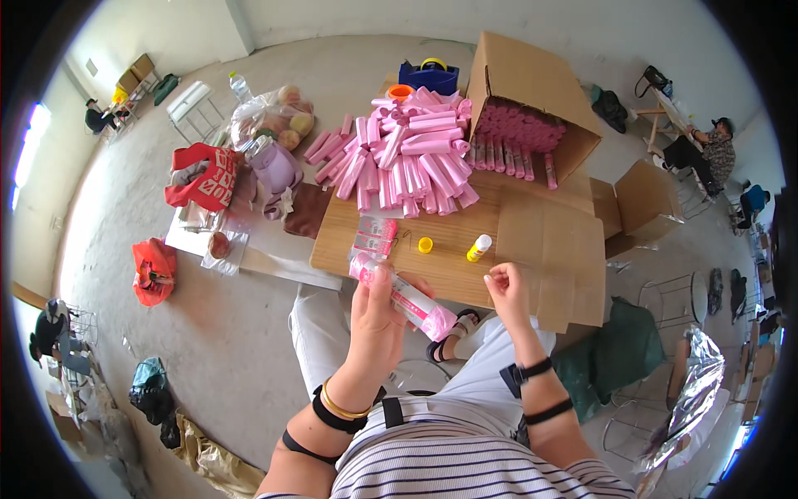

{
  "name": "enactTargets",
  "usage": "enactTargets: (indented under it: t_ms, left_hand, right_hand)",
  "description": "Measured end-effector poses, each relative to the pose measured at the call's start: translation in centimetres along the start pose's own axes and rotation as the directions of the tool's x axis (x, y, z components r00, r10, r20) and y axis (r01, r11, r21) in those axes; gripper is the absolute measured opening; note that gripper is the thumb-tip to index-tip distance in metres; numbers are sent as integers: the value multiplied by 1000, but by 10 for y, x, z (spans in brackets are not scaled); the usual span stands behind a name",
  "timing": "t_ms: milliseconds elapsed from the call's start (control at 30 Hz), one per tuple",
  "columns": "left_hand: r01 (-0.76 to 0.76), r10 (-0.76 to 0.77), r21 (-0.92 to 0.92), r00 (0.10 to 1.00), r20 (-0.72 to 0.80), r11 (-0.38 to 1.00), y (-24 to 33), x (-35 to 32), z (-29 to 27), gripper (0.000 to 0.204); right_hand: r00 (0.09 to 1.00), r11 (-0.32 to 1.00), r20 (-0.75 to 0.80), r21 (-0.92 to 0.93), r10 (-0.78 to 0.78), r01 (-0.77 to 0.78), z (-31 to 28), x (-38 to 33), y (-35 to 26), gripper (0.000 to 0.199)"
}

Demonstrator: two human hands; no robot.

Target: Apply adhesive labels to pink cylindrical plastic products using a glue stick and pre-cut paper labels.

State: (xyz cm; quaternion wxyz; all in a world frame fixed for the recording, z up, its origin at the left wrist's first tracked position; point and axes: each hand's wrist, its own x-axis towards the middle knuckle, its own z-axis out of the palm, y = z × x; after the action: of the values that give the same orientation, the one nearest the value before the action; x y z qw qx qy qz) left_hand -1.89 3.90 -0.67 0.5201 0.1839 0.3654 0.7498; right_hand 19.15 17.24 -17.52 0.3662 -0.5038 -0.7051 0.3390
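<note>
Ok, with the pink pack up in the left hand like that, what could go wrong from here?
1. The left hand holds the pink pack near one end; the free end hangs beyond the wooden board, so a slack grip could drop it to the floor.
2. The small yellow bottle stands upright with its yellow cap off, close to the right hand; a brush might tip it.
3. The heap of pink packs is loose and could slide.
</note>
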Motion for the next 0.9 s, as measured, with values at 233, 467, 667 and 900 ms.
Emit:
enactTargets:
  t_ms: [233,467,667,900]
  left_hand:
    - [-180,165,289,983,76,940,12,-27,16,34]
    - [-392,373,374,919,125,840,19,-59,27,33]
    - [-496,477,410,865,156,765,27,-83,33,34]
    - [-538,517,384,840,168,750,27,-95,42,38]
  right_hand:
    - [895,878,8,198,-445,435,-78,-65,-221,19]
    - [755,755,-22,6,-656,656,-78,-90,-254,28]
    - [721,725,-80,-57,-688,686,-81,-108,-260,23]
    - [582,587,-84,-159,-809,794,-87,-118,-258,25]
